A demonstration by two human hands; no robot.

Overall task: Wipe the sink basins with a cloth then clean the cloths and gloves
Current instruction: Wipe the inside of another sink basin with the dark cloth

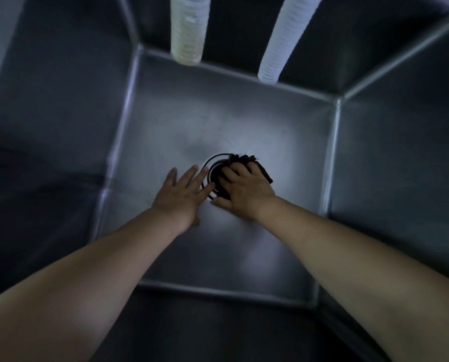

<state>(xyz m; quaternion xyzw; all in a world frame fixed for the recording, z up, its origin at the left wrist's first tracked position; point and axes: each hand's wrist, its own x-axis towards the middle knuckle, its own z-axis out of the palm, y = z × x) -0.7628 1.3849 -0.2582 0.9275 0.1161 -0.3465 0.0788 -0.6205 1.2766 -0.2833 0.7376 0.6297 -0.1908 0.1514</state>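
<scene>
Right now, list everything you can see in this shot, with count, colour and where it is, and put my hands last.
sink basin: one, grey steel, fills the view, seen from above
drain: one, dark with a bright ring, middle of the basin floor, partly covered
cloth: one, dark, bunched up over the right part of the drain
ribbed hoses: two, hanging in from the top; the left hose is yellowish white, the right hose is white
left hand: one, bare, fingers spread, fingertips at the left rim of the drain
right hand: one, bare, fingers curled over the cloth, pressing it down at the drain
</scene>
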